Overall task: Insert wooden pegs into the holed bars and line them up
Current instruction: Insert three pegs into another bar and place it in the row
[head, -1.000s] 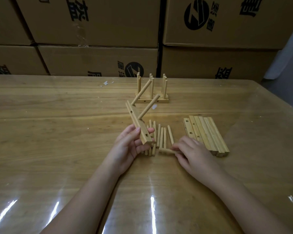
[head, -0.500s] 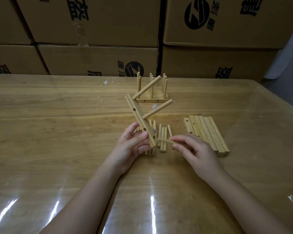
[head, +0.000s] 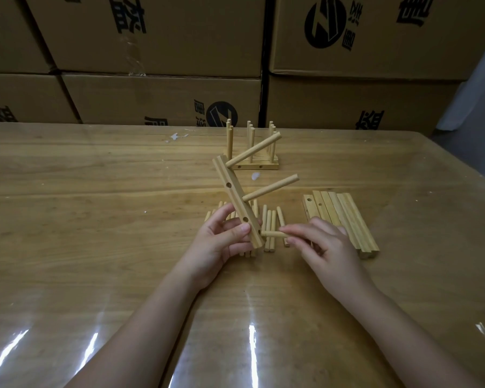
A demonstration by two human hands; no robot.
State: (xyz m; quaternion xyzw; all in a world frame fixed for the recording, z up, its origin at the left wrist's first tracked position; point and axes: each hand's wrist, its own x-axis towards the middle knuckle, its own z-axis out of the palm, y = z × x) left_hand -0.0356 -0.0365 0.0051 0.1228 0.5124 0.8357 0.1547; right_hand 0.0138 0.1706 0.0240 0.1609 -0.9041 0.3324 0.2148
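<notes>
My left hand (head: 221, 242) grips the lower end of a holed wooden bar (head: 235, 197), held tilted above the table. Two pegs stick out of the bar to the right, an upper peg (head: 254, 154) and a middle peg (head: 270, 188). My right hand (head: 324, 245) pinches a third peg (head: 273, 234) whose tip meets the hole near the bar's bottom end. Several loose pegs (head: 269, 225) lie on the table under the hands. Several bare bars (head: 339, 217) lie side by side to the right. Finished bars with upright pegs (head: 252, 152) stand farther back.
The wooden table (head: 95, 219) has a glossy clear cover. Stacked cardboard boxes (head: 157, 51) wall off the far side. White scraps (head: 177, 136) lie near the back edge. The table's right edge (head: 459, 169) runs diagonally at right.
My right hand picked a peg off the table and brought it left to the bar's bottom hole. My left hand raised the bar and tipped it more upright.
</notes>
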